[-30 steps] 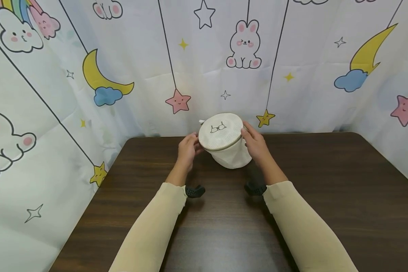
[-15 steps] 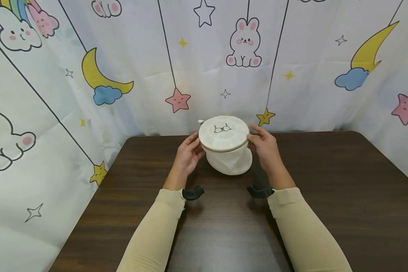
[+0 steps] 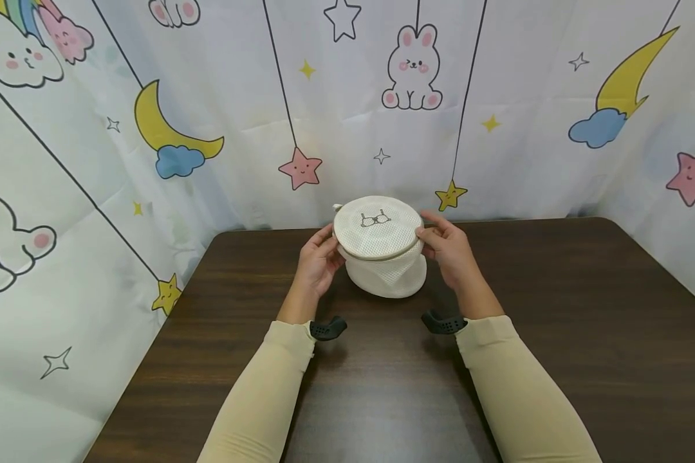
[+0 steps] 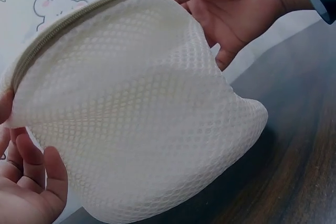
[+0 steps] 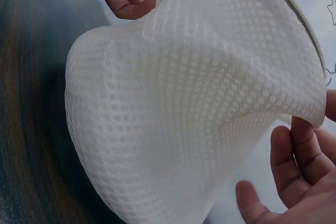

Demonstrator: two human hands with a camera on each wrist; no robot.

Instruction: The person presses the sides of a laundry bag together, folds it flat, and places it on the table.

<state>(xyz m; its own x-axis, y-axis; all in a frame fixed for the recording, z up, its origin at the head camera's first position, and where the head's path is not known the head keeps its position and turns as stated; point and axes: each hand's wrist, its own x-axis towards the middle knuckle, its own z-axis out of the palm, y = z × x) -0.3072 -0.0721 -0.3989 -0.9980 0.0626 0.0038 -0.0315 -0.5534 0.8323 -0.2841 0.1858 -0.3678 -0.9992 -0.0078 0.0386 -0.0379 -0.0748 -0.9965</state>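
A white mesh laundry bag (image 3: 385,273), round with a flat lid, stands near the back edge of the table. Its lid (image 3: 376,235) carries a line drawing of a bra, and a beige zipper (image 4: 68,24) runs round the rim. My left hand (image 3: 317,262) pinches the rim on the left, thumb near the lid and other fingers loosely bent below. On the opposite side my right hand (image 3: 452,256) pinches the rim between thumb and finger. The mesh wall sags inward in folds, clearest in the right wrist view. Whether the base bears fully on the table, I cannot tell.
The dark wooden table (image 3: 556,334) spreads out on both sides and in front. Behind it hangs a white curtain (image 3: 353,122) printed with rabbits, stars and moons. Black wrist cameras (image 3: 328,329) sit below both hands.
Over the first half second the bag's lid swung from tilted left to more level and the bag came slightly nearer. My right hand shifted right with the rim. Since then, hardly any movement.
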